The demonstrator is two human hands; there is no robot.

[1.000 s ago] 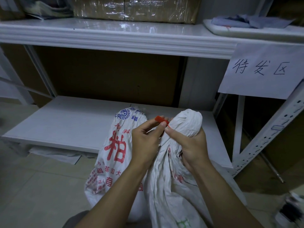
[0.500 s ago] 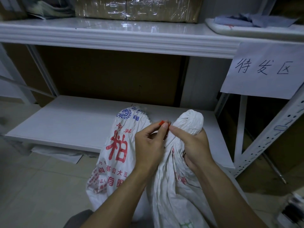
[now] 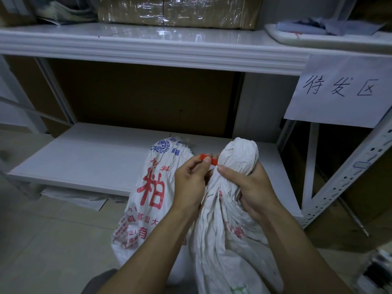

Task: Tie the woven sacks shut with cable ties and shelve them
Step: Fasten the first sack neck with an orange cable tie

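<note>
Two woven sacks stand on the floor [image 3: 42, 240] against the front edge of the lower shelf [image 3: 84, 160], low in the view at about six o'clock. The plain sack [image 3: 222, 234] has its mouth gathered and twisted into a bunched knob at its top. The printed sack [image 3: 148, 198], with red and blue lettering, stands touching it at its nine o'clock.

The right hand [image 3: 252, 187] grips the plain sack's neck just under the knob, fingers curled round the gathered cloth, the thumb lying along it toward ten o'clock. The left hand [image 3: 191, 183] pinches the red cable tie [image 3: 209, 160] between thumb and forefinger; the tie lies level at the neck, at nine o'clock of the knob. How far it goes round the neck cannot be told.

Toward twelve o'clock runs the upper shelf [image 3: 148, 43], bearing a film-wrapped carton [image 3: 176, 9]. At one o'clock a white tray [image 3: 318, 38] holds crumpled cloth. At two o'clock a paper sign [image 3: 339, 92] with handwritten characters hangs from the shelf edge, above a perforated white upright [image 3: 350, 177].
</note>
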